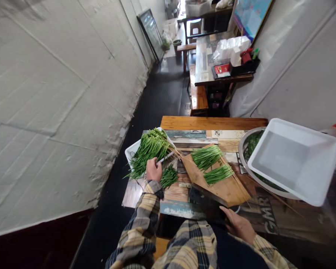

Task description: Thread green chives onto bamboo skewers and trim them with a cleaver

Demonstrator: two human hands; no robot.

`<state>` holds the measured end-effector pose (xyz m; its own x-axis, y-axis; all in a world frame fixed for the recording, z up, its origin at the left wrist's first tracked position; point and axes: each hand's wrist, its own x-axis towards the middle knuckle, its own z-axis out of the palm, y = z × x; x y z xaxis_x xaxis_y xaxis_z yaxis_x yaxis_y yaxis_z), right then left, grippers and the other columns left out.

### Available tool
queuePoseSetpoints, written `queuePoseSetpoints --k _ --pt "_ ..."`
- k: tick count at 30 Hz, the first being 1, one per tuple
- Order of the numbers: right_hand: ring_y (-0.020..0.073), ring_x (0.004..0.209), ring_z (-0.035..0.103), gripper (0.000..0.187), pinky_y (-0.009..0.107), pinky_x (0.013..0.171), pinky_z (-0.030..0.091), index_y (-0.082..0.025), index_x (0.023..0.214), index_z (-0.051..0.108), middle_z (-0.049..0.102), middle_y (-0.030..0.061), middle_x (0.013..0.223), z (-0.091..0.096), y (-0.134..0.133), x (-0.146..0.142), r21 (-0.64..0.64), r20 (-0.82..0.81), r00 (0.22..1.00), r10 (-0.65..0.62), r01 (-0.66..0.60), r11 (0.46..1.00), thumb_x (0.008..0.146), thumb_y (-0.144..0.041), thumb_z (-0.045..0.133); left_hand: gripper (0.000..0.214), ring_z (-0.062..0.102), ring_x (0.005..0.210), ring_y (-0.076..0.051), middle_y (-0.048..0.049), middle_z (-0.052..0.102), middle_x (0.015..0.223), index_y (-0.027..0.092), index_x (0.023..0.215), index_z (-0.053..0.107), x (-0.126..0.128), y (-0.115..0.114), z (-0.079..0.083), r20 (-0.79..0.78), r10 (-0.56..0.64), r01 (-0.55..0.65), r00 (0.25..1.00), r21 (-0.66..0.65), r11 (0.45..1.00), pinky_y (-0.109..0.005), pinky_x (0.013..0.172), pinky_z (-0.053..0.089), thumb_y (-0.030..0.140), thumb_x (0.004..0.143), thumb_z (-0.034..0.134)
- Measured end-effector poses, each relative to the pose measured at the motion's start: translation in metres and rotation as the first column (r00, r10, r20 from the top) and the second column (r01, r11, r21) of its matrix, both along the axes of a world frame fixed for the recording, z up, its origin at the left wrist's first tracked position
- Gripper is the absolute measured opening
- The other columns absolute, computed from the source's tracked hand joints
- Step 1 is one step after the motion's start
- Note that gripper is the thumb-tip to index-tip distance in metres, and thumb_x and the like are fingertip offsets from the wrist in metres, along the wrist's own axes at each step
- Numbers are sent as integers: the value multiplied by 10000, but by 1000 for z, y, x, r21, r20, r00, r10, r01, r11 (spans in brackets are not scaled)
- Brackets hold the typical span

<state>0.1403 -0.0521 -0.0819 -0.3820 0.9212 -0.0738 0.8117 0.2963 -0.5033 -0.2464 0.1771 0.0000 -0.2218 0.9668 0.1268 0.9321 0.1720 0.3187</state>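
Observation:
My right hand (239, 225) grips a cleaver (208, 203), its dark blade along the near edge of a wooden cutting board (233, 192). Across the board lie two rows of green garlic chives, an upper row (207, 156) and a lower row (218, 174), with thin sticks reaching out to the lower right. My left hand (154, 170) is closed at the near side of a white tray (131, 150) heaped with skewered chives (151, 147). What its fingers hold is hidden. Beside it on the table is a small heap of loose chive pieces (168, 176).
On the right, an empty white plastic tub (294, 157) rests tilted over a metal bowl (242, 151) of greens. Beyond the patchwork table (182, 136) stands a bench (212, 121). A wall (72, 93) runs along the left. Farther off is another table (203, 61) with packages.

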Motion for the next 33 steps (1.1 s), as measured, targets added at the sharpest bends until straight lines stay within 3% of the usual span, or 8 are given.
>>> queuePoseSetpoints --k 5,8,10,19,23,28,33 --pt "195 890 691 540 286 716 590 -233 1316 475 680 78 1076 -9 -5 -4 -36 -61 997 -45 43 998 788 -132 425 505 500 1071 -286 -140 522 1115 125 1223 483 -14 44 20 -57 111 -105 992 103 989 -430 929 421 373 793 575" --pt "195 935 679 549 299 762 582 -203 1332 454 663 96 1129 -10 -8 -7 -78 -68 996 -52 47 996 789 -134 425 709 474 1105 -334 -155 480 1226 145 1290 436 -11 59 22 -127 166 -159 978 61 985 -461 900 424 433 690 679" --pt "193 974 665 565 303 796 571 -191 1346 435 648 104 1163 -12 -9 -9 -103 -64 997 -53 46 994 785 -130 425 732 470 1109 -343 -157 472 1244 155 1291 438 -9 65 20 -145 178 -176 973 26 984 -461 886 428 431 666 700" --pt "210 977 665 569 311 746 574 -179 1355 422 632 115 1195 -15 -12 -14 -131 -18 998 -64 61 989 791 -114 386 532 451 1185 -318 -144 471 1274 179 1163 503 -19 68 10 -10 136 -135 991 85 987 -455 964 400 312 676 672" --pt "211 975 662 563 314 742 570 -205 1359 417 632 104 1190 -8 -9 -15 -152 -11 997 -79 77 985 800 -132 409 449 469 1221 -263 -123 507 1286 186 1082 495 -33 66 7 102 -20 6 995 130 991 -395 1030 382 248 664 645" --pt "205 1002 640 600 312 803 542 -202 1358 421 631 106 1169 1 -1 -14 -202 2 997 -76 74 977 765 -117 471 480 567 1082 -259 -88 598 1145 186 1132 483 -43 64 8 119 -67 48 991 155 987 -398 979 425 304 686 615" --pt "203 1007 623 629 308 807 527 -192 1374 401 627 110 1130 5 6 -9 -247 -3 999 -53 51 968 756 -116 488 716 532 1101 -295 -116 578 1116 145 1329 376 -31 66 15 15 -130 127 991 120 985 -423 965 413 346 689 626"
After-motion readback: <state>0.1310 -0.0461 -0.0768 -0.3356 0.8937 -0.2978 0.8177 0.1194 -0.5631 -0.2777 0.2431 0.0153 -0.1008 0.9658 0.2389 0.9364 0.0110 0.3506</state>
